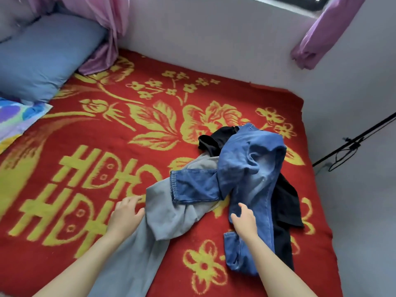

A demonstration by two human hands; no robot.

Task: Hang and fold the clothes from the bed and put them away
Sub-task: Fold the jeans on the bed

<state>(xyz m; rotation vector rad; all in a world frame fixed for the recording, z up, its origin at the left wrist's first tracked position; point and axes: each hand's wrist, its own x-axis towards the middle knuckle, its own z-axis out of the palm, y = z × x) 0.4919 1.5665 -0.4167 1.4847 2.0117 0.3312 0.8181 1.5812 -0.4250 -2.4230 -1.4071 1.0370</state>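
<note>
Left hand: the left hand lies flat and spread, fingers wide, at the edge of the grey trousers, pressing or touching the cloth but gripping nothing.
Right hand: the right hand hovers open over the lower leg of the blue jeans; thumb apart from the fingers, nothing held yet.
Clothes: the jeans sprawl across the grey trousers, one cuffed leg lying over them; a black garment sits under and behind both.
Bed: all three lie in a tangle on the red blanket, toward the right side; a blue pillow is well apart at the head.
Step, as I judge it: separating one piece from the heap.
Doing it well: take the jeans first, since they're on top; pinch the waistband, not a leg, and lift clear so the grey pair isn't dragged along. Keep the left hand down to pin the trousers.
</note>
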